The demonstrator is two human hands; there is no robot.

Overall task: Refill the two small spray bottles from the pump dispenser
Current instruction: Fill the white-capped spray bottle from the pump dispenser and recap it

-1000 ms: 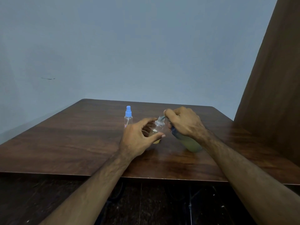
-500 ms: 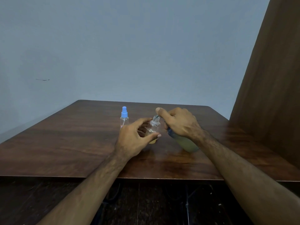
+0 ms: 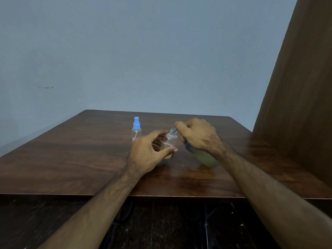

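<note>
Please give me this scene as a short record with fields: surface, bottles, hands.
surface: dark brown wooden table
capped bottle: clear plastic spray bottle with blue cap, upright, untouched
open bottle: small clear uncapped bottle, amber liquid at bottom
dispenser: tilted yellow-green pump bottle, nozzle at open bottle's neck
left hand: fingers around open bottle
right hand: grips dispenser

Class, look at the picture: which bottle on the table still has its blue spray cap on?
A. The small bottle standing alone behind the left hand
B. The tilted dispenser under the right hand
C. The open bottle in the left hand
A: the capped spray bottle stands untouched with its blue top on, while the open bottle in the left hand shows bare neck threads.
</note>
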